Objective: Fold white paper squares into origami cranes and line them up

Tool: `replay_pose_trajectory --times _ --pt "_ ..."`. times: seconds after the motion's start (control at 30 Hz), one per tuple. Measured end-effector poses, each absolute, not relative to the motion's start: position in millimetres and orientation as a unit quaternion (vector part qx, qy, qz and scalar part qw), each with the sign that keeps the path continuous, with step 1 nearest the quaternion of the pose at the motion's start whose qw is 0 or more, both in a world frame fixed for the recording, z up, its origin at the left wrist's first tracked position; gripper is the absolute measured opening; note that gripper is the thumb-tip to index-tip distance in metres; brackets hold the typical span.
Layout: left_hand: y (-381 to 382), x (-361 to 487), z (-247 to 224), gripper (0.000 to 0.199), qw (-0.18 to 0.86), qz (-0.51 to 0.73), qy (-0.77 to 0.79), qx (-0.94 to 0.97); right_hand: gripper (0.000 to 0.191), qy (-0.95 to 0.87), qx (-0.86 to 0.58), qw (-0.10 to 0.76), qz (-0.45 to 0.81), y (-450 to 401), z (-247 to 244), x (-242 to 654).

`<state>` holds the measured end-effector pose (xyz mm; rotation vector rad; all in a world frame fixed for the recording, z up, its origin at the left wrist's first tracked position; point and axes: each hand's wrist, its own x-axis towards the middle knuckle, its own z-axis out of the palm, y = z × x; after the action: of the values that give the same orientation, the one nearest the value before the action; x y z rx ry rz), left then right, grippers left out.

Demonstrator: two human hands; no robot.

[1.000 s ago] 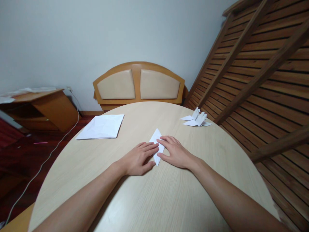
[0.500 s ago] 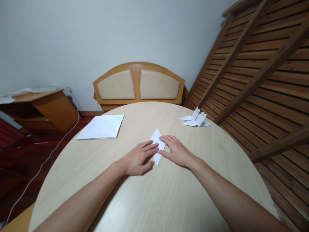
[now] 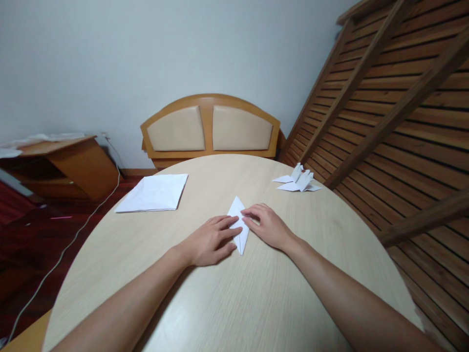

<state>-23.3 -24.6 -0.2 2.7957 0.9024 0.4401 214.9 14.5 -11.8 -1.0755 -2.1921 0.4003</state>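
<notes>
A small white sheet of paper [image 3: 242, 239], folded into a narrow diamond, lies on the table in front of me with its points facing away and toward me. My left hand [image 3: 211, 242] rests flat on its left side, fingers spread, two fingertips pressing on the paper. At the opposite edge, my right hand [image 3: 268, 226] has thumb and index finger brought together on the diamond's right corner. Part of the paper is hidden under the fingers.
White folded paper cranes [image 3: 302, 182] stand at the table's [image 3: 205, 308] far right. A stack of white paper [image 3: 154, 193] lies at the far left. Beyond are a headboard [image 3: 210, 129], a wooden cabinet [image 3: 88, 168] and leaning wooden slats [image 3: 388, 146].
The folded paper has turned slightly, its far tip shifting left and its near tip right. My right thumb has moved up to meet the index finger; my left hand has barely moved.
</notes>
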Motion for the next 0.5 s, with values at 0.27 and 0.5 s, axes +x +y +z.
replay_pose_trajectory --times 0.27,0.5 --pt "-23.6 -24.3 -7.4 0.066 0.161 0.226 0.335 0.900 0.022 -0.849 -0.408 0.297 0.154 7.7 -8.1 210.1" --pt "-23.0 -24.1 -10.7 0.064 0.202 0.263 0.375 0.866 0.021 -0.853 -0.411 0.282 0.157 4.2 -1.1 211.2"
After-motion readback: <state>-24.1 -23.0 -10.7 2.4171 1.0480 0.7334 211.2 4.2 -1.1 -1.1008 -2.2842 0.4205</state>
